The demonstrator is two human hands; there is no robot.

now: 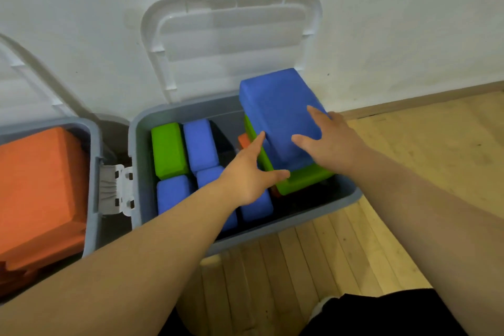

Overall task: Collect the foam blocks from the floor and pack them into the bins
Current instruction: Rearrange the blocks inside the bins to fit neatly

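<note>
Packing step, near the end as far as this view goes: no loose blocks show on the wooden floor (409, 172).

Right hand (330, 142) lies flat on the big blue block (278, 106), fingers straight and spread, no grip. It looks like pressing down to seat it. Left hand (245, 172) is also spread and holds nothing: index finger reaches along the stack's left side, thumb touches the green block (302, 180) underneath, probably steadying or nudging the pair into line.

Blue block sits tilted on top of the green one at the right end of the grey bin (272, 229) and sticks up above the rim. An orange block (243, 140) peeks out beneath.

Left part of the bin holds an upright green block (167, 150) and several upright blue blocks (200, 142), packed on end to save room. Clear lid (231, 43) leans open against the wall.

Second bin (92, 172) at left holds large orange blocks (41, 185).

Risk: the stack rides too high for the lid to close and likely needs reorienting.
</note>
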